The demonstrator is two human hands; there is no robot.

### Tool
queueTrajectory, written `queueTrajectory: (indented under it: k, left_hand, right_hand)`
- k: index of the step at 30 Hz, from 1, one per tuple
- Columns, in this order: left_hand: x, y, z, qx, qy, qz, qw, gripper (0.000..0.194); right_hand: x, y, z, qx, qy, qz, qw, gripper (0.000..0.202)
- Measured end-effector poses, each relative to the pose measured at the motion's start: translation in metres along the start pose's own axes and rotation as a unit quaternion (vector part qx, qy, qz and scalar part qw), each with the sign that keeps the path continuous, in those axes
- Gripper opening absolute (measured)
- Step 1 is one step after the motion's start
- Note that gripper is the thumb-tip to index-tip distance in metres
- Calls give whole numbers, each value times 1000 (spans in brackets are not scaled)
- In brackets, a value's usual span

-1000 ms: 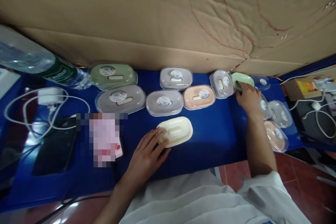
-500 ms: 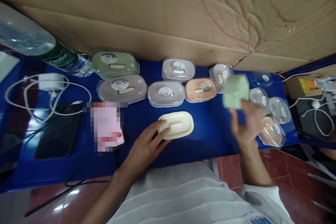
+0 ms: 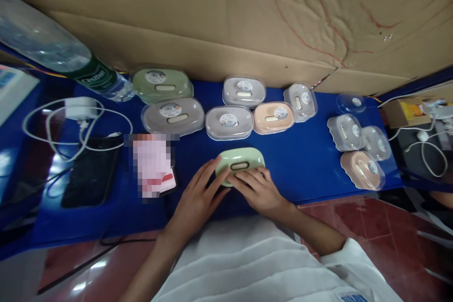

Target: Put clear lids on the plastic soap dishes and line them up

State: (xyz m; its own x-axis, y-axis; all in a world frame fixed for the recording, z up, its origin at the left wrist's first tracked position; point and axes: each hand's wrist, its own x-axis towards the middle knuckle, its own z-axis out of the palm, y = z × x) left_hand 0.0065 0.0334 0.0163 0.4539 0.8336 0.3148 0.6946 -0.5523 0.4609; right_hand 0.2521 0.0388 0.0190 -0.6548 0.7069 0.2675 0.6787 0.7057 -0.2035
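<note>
A pale green oval soap dish [image 3: 244,155] lies on the blue tabletop in front of me, with a cream strip showing through its middle slot. My left hand [image 3: 203,188] grips its left end, fingertips on the rim and thumb at the near side. My right hand [image 3: 258,188] rests its bent fingers over the near right edge of the same dish. The cream tray beneath is hidden except at the slot. Just beyond stand lidded soap dishes: a grey one [image 3: 229,123] and a peach one [image 3: 273,118], both with round labels.
More lidded dishes stand at the back, including a green one [image 3: 162,86]. Several clear covers [image 3: 345,133] and a peach dish [image 3: 363,171] are at the right. Leftward lie a phone [image 3: 154,165], a white cable [image 3: 49,137] and a water bottle [image 3: 71,52]. Cardboard [image 3: 177,19] walls the back.
My right hand has brought the green piece from the right down over the cream tray, covering it. My left hand has stayed at the tray's left end.
</note>
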Motion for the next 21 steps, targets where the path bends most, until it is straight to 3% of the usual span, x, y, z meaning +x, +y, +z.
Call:
queueTrajectory:
  k: [4,7,9,11,14,16,17,19,21]
  left_hand:
    - [0,-3,1,8,14,9,1000,47]
    - [-1,-6,2,28,14,29,999,45]
    - [-1,-8,3,38,11,37,999,45]
    - [-1,-9,2,43,7,38,998,45]
    - [0,-8,1,41,7,37,998,46]
    - [1,-8,1,40,10,39,998,45]
    - [1,-8,1,40,11,40,998,45]
    - [0,-9,1,40,10,41,998,46]
    - [0,-10,2,35,9,38,999,47]
  right_hand:
    - [-1,1,8,0,20,-30,999,39]
    - [1,-2,4,-10,2,-43,999,35]
    - [2,2,-7,-8,11,-50,999,32]
    - [1,21,-28,-16,48,-41,998,30]
    - [-7,92,-78,-81,72,72,991,31]
    - [-15,161,-117,-129,24,231,964,32]
    - [-20,197,-135,-155,-12,314,937,36]
    - [-30,263,-165,-174,-41,382,907,42]
    - [-40,311,-183,-183,-66,427,883,46]
